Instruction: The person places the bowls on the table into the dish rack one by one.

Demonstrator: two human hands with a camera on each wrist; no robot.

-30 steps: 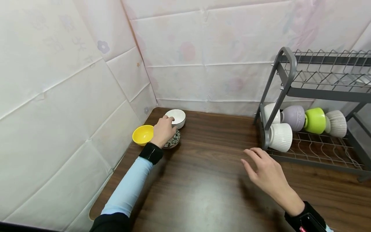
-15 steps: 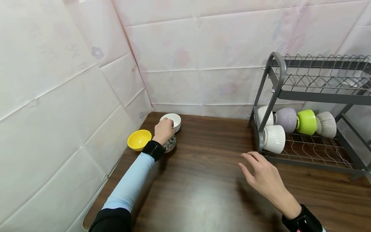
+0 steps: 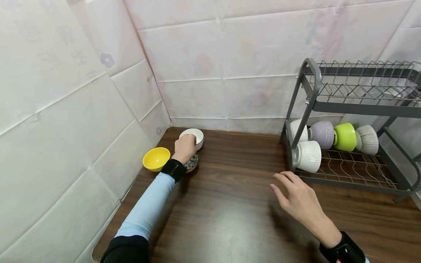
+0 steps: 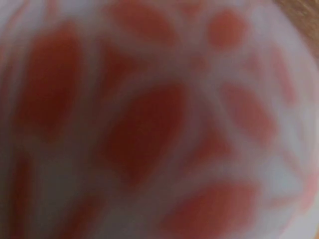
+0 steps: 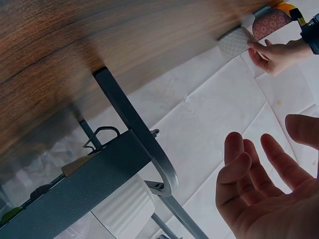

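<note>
Head view: left hand (image 3: 185,147) pinches white bowl (image 3: 199,139) by its rim, right hand (image 3: 298,193) loosely spread. I judge bowl slick, breakable; rim suits.

On my feed I see a grey two-tier dish rack (image 3: 358,108), a lavender bowl (image 3: 322,135) beside a lime-green bowl (image 3: 345,137) on its lower tier (image 3: 352,185), and floral sheeting (image 3: 243,47) behind.
</note>
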